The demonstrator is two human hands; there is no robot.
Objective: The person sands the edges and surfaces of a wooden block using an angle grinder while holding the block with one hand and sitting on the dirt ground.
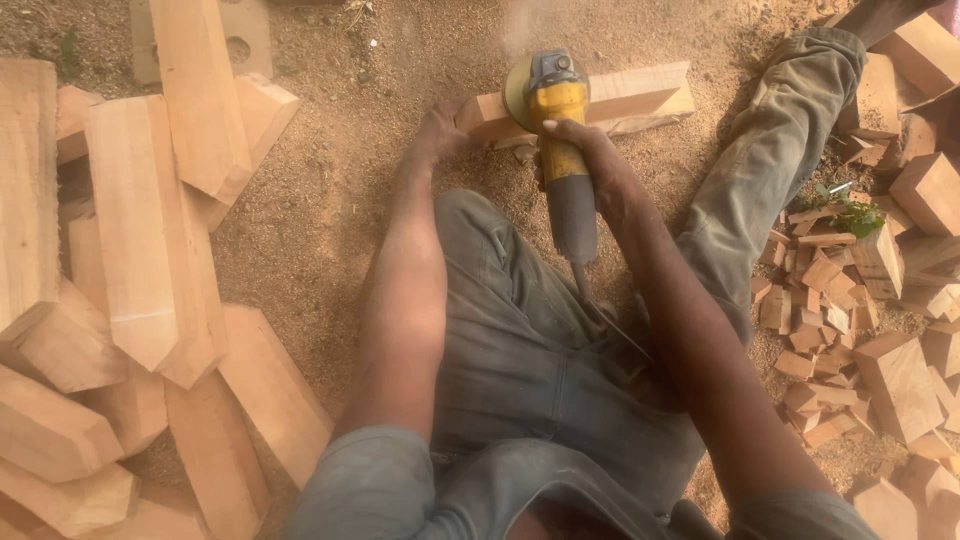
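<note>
Grinding: right hand [585, 150] clenched round the yellow angle grinder [558, 120], its disc at the near end of the wood block [620, 100]. Left hand [440, 130] grips that end, pinning the block to the sawdust ground [340, 190] ahead of the knees. Advisable: light pressure, steady block. Block pale, squared, dusty.

Angle grinders: one, yellow and grey [560, 130].
Hands: two, left [437, 130] and right [585, 150].
Blocks under the grinder: one [630, 95].
Long shaped blocks, left: about a dozen [150, 240].
Small offcuts, right: dozens, uncounted [820, 290].
</note>
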